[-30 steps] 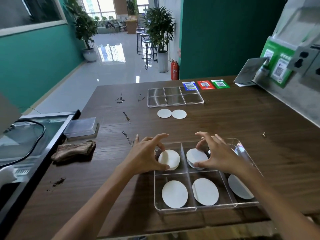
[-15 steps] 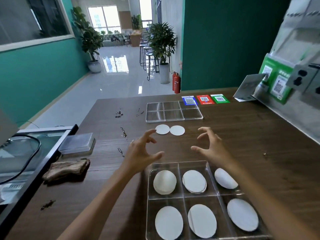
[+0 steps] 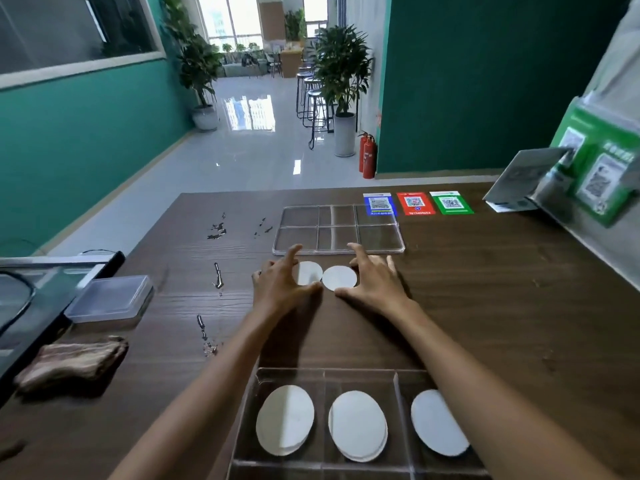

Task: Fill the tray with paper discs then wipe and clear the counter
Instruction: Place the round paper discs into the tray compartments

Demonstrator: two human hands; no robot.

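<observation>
Two white paper discs lie side by side mid-counter: the left disc (image 3: pixel 308 273) and the right disc (image 3: pixel 339 277). My left hand (image 3: pixel 278 285) rests over the left disc with thumb and fingers spread around it. My right hand (image 3: pixel 375 284) frames the right disc, fingers apart, thumb at its near edge. Neither disc is lifted. Close to me, the clear divided tray (image 3: pixel 396 381) holds a white disc in each of the three compartments in view; its nearer row is out of frame.
A flat clear divided lid (image 3: pixel 337 230) lies just beyond the discs. Blue, red and green QR cards (image 3: pixel 417 203) sit behind it. Water droplets (image 3: pixel 217 278) streak the wooden counter at left. A brown cloth (image 3: pixel 72 362) and a clear box (image 3: pixel 110 299) sit at the left edge.
Both hands left the tray and reached forward to the two loose discs. The view tilted up, so the tray slid toward the bottom of the frame.
</observation>
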